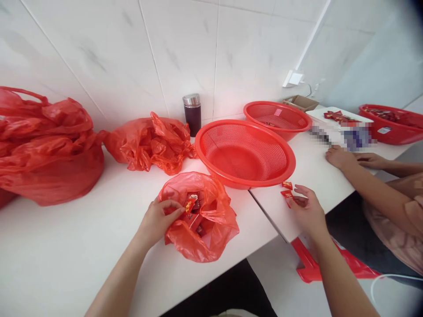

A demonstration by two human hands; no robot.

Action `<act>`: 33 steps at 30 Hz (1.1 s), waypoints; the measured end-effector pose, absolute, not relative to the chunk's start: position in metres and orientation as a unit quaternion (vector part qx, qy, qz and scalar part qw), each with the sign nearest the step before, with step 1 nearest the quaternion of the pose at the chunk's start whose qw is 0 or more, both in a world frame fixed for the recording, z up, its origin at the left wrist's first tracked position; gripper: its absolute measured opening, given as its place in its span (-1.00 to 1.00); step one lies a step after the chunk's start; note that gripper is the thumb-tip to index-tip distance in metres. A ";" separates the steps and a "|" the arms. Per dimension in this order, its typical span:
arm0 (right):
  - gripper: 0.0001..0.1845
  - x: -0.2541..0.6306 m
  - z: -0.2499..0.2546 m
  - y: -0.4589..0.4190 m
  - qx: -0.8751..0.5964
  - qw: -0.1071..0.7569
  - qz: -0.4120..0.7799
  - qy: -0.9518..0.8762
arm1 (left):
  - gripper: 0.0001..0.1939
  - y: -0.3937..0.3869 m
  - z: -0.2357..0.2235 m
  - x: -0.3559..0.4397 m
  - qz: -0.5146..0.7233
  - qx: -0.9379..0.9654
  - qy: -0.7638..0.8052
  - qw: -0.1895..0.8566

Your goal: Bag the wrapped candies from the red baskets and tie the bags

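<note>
now the left hand (157, 219) pinches a red packet (189, 205) inside the open red plastic bag (211, 229); the right hand (307, 211), fingers loosely curled, touches small red packets (287, 189) on the tabletop (66, 246) near the red colander (245, 152).

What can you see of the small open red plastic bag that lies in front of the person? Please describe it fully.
The small red plastic bag is thin, crinkled and translucent. It lies on the white table near its front edge, below the nearest red basket, mouth open upward. Small red packets fill it. The left hand reaches into the mouth, fingertips on a packet. The right hand is apart from it.
</note>
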State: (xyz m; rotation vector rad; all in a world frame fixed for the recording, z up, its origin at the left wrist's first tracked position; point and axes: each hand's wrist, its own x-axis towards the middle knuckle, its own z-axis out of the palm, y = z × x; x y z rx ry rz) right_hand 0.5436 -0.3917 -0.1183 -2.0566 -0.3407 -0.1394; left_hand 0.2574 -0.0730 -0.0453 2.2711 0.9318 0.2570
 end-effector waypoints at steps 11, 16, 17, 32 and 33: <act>-0.45 0.533 -0.125 -0.384 -0.854 0.476 -0.121 -0.172 | -0.61 -0.088 -0.045 0.265 0.092 0.869 0.396 0.282; -0.45 0.532 -0.123 -0.384 -0.859 0.469 -0.125 -0.166 | -0.66 -0.083 -0.049 0.254 0.142 0.865 0.374 0.303; -0.45 0.532 -0.123 -0.384 -0.860 0.467 -0.125 -0.167 | -0.68 -0.082 -0.050 0.254 0.151 0.864 0.371 0.306; -0.43 0.534 -0.128 -0.384 -0.845 0.487 -0.129 -0.178 | -0.69 -0.081 -0.050 0.253 0.176 0.848 0.361 0.347; -0.43 0.533 -0.127 -0.384 -0.843 0.493 -0.124 -0.178 | -0.66 -0.080 -0.051 0.253 0.167 0.849 0.369 0.339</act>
